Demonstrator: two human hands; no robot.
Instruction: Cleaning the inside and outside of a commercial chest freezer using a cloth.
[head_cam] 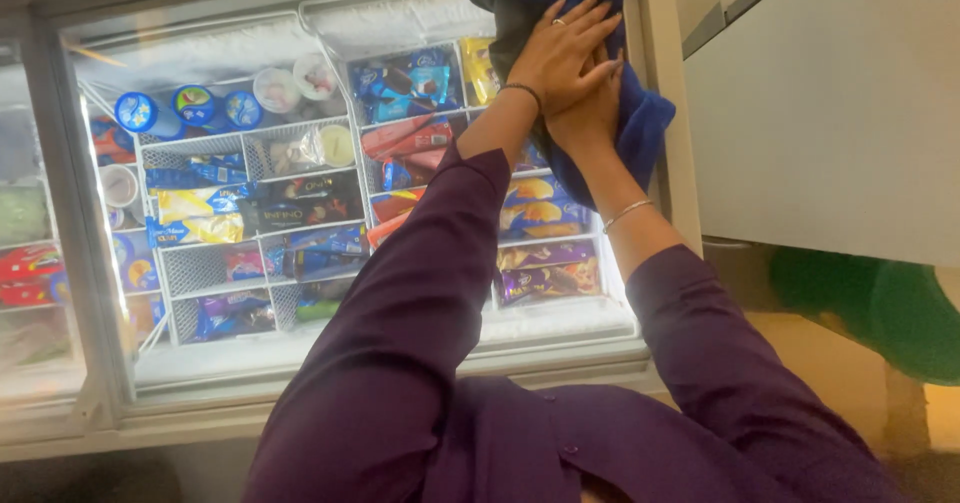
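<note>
A blue cloth (642, 123) lies bunched on the far right corner of a chest freezer's glass lid (210, 48). My left hand (565, 48), with a ring and a thin dark wristband, lies flat with fingers stretched on the cloth. It partly covers my right hand (592, 115), which presses the cloth just below it and wears a thin bracelet. Both arms are in purple sleeves and reach across the lid.
Under the glass, wire baskets hold round ice cream tubs (195, 106) and several wrapped bars (300, 203). A second freezer section (30, 263) adjoins on the left. A white cabinet (830, 113) stands close on the right, with a green object (900, 318) below it.
</note>
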